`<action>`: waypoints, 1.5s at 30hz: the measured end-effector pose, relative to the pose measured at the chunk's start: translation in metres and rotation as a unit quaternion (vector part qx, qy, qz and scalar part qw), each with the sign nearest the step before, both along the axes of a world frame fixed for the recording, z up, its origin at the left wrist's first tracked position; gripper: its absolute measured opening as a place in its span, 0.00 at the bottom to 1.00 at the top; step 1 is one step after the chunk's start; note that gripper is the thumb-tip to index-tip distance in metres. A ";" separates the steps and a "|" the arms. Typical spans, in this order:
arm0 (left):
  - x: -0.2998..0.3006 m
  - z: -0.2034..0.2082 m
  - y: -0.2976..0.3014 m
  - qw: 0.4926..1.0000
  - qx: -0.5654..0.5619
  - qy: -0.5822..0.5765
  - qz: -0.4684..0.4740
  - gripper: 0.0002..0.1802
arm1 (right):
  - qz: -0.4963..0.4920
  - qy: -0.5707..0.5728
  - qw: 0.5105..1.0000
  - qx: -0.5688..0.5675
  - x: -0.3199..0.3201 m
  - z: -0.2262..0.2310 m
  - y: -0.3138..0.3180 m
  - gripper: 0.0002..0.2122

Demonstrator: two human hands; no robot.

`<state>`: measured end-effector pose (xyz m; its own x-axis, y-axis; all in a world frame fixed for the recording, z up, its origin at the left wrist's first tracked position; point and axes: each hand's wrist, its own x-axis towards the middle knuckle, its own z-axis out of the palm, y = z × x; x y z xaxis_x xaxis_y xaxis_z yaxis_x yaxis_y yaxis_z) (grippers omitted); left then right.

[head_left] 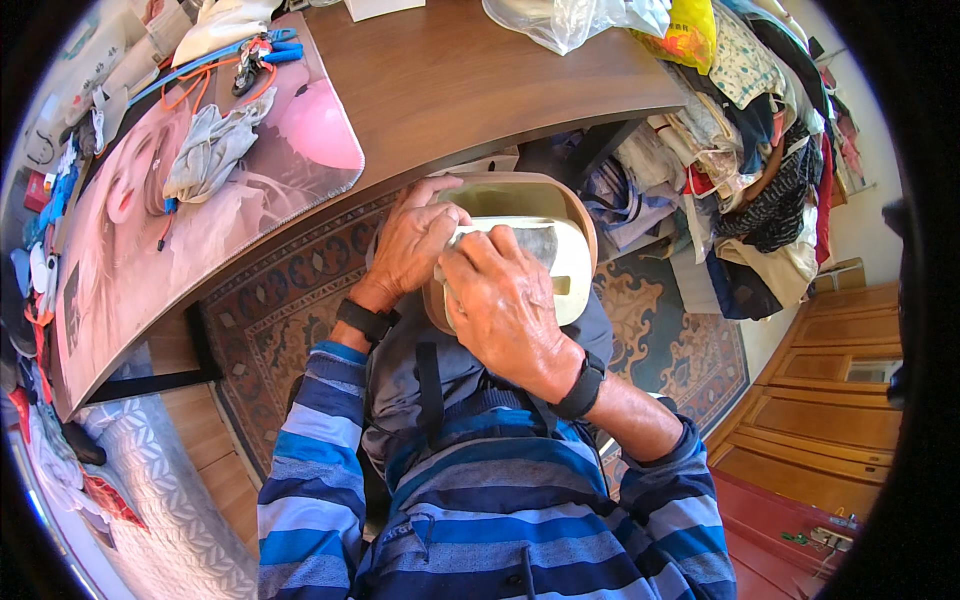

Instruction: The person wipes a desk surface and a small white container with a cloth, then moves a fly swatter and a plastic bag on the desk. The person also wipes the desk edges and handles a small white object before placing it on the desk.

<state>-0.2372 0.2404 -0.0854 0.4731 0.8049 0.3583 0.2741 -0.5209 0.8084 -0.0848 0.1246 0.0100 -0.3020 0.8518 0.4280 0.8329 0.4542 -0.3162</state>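
Observation:
A brownish-beige plastic bin [562,192] rests on my lap, its oval mouth facing up. A cream plastic lid [572,275] with a small rectangular slot lies over the near part of the mouth. My left hand [418,235] is at the bin's left rim, fingers bent and closed against the rim and lid edge. Across the lid lies my right hand [508,305], its fingers curled and pressed down. A grey, cloth-like piece [540,243] shows beside those fingers; the part under the hand is hidden. Each wrist carries a black band.
Before me stands a brown desk [430,75] with a pink printed mat [300,180], a crumpled grey glove [215,150] and blue-handled tools on it. Clear plastic bags [565,20] lie at its far edge. To the right, clothes [755,150] are piled high. A patterned rug [270,310] covers the floor.

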 end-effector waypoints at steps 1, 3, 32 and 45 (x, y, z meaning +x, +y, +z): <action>0.001 0.000 0.000 1.000 0.000 0.001 0.010 0.21 | 0.004 -0.013 1.000 -0.002 -0.001 -0.001 -0.002 0.10; 0.000 0.000 -0.001 1.000 0.014 0.016 0.006 0.21 | 0.014 -0.036 0.999 -0.005 -0.002 -0.003 -0.009 0.10; 0.005 -0.002 -0.006 1.000 0.019 0.006 0.022 0.22 | -0.087 -0.083 0.992 -0.031 0.081 -0.023 -0.075 0.15; 0.004 0.002 -0.005 0.999 0.044 0.009 0.024 0.22 | 0.046 -0.026 0.999 0.008 -0.021 -0.042 -0.047 0.09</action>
